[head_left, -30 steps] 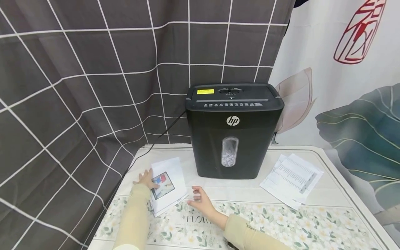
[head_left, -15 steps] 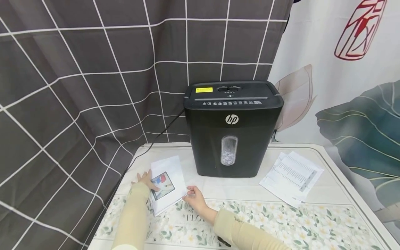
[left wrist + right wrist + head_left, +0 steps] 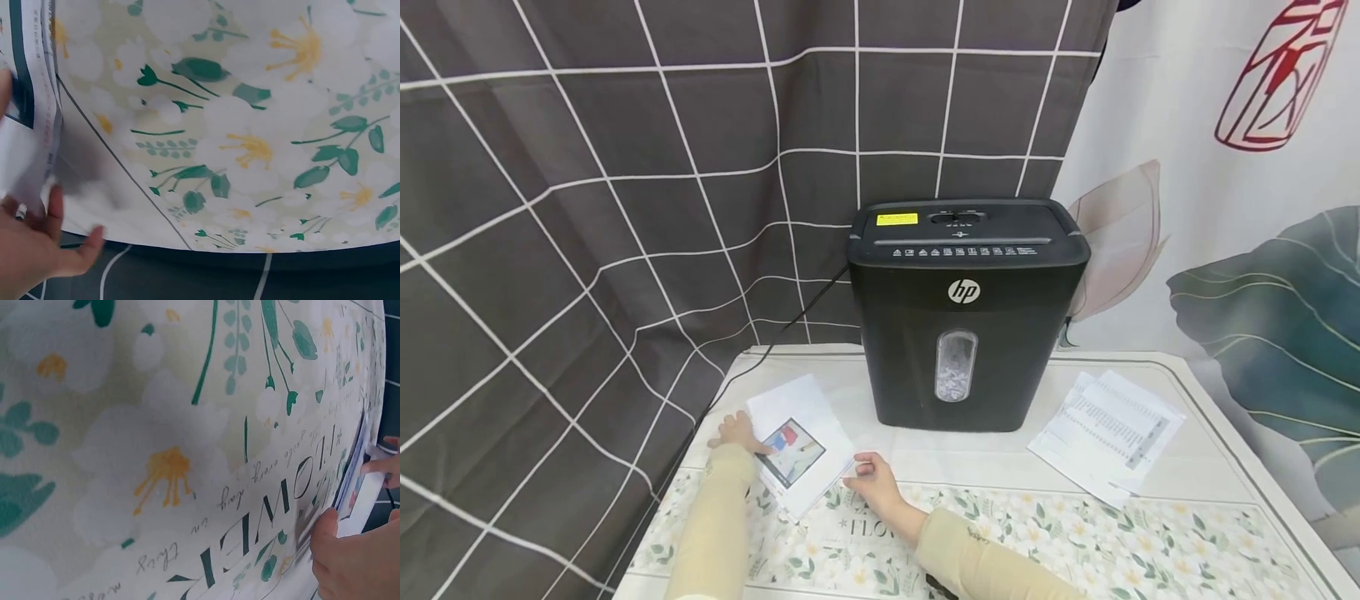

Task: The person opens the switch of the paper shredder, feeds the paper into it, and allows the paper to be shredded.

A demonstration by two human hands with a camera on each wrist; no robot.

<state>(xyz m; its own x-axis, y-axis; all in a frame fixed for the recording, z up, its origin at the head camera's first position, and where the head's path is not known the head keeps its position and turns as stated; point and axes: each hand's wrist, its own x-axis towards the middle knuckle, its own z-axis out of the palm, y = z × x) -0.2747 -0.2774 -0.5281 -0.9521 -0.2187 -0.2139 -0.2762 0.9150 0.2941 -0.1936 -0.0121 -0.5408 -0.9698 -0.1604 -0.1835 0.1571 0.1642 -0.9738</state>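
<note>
A small stack of papers (image 3: pixel 795 402) lies on the left part of the table, its top sheet bearing a printed colour picture (image 3: pixel 792 452). My left hand (image 3: pixel 735 432) holds the stack at its left edge, thumb on top beside the picture and the other fingers along the side. At the right corner of the stack, my right hand (image 3: pixel 877 487) has thumb and fingers at the paper's edge. In the left wrist view the paper edges (image 3: pixel 40 94) show several layers. The right wrist view shows the right thumb (image 3: pixel 325 528) against the near side of the stack.
A black HP paper shredder (image 3: pixel 910 350) stands at the back centre, with shreds behind its window (image 3: pixel 955 367). Printed sheets (image 3: pixel 1105 433) lie to the right. A black cord (image 3: pixel 763 358) runs along the left. The table (image 3: pixel 1007 467) has a flowered cover; curtains hang behind.
My right hand has moved left onto the corner of the papers. The stack has turned counterclockwise, its top tilting left, and my left hand has shifted slightly left with its edge.
</note>
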